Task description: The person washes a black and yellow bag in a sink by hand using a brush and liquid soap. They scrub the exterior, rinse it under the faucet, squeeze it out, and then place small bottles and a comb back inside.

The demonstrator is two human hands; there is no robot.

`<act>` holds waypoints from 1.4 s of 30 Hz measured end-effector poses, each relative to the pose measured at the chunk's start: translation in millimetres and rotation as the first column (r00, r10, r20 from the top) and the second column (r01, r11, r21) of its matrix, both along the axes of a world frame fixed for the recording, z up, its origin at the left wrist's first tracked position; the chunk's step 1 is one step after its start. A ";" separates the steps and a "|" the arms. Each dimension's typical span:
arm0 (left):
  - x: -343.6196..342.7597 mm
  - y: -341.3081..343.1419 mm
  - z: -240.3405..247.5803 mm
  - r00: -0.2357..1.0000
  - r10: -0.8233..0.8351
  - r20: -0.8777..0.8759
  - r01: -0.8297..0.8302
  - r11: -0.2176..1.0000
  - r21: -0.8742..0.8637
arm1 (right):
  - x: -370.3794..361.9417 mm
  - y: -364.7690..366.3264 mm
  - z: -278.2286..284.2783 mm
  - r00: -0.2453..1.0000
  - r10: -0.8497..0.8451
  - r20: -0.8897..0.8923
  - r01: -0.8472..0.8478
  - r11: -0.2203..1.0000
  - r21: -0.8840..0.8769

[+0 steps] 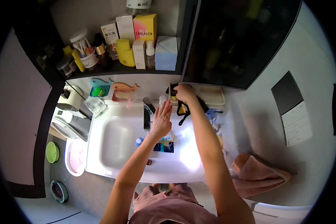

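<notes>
Over the far side of the white washbasin [115,138], my left hand [162,120] is held with its fingers stretched out and nothing in them. It is beside the dark tap [147,115], close to a small white-capped bottle [162,99]. My right hand [184,92] is closed on a black pouch [201,105] at the back right of the basin. Yellow shows at the pouch's opening, and a black strap loop hangs from it. My fingertips are partly hidden against the dark fabric. A dark blue packet [164,147] and a blue-capped tube [139,141] lie on the basin's middle.
An open shelf [119,71] above carries several boxes and bottles, next to a dark cabinet door [239,41]. Whale-shaped soap holders [125,91] hang behind the basin. A beige tray [211,96] stands at the back right. A toilet [75,158] is at left, a pink towel [261,173] at right.
</notes>
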State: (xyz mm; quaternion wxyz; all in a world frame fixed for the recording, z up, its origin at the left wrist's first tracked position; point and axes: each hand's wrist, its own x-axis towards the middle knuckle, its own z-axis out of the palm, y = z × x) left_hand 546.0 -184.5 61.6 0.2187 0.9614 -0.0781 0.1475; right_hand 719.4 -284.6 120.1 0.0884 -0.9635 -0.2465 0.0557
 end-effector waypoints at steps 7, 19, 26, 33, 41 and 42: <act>-16.2 16.3 1.9 0.998 0.048 0.051 -0.045 0.997 -0.064 | -10.5 -18.7 13.4 0.964 0.258 -0.070 -0.265 0.956 -0.127; -21.3 12.9 -6.7 0.992 0.080 0.096 -0.065 0.986 -0.155 | -17.2 -8.1 -3.9 0.969 0.218 0.115 -0.217 0.976 -0.022; -32.9 26.3 -7.5 0.989 0.105 0.101 -0.087 0.982 -0.168 | -2.3 -59.4 20.7 0.999 0.001 0.051 0.012 0.968 -0.252; -17.3 12.2 -3.1 0.979 0.116 0.168 -0.087 0.981 -0.175 | -27.9 0.6 12.2 0.974 0.227 0.025 -0.225 0.973 -0.056; -40.3 38.2 0.5 0.976 0.131 0.172 -0.091 0.971 -0.222 | 9.8 -83.1 14.5 0.984 -0.178 -0.015 0.167 0.944 -0.286; -45.3 43.9 -2.0 0.970 0.159 0.183 -0.115 0.967 -0.227 | 8.0 -83.0 9.1 0.982 -0.186 -0.016 0.174 0.944 -0.280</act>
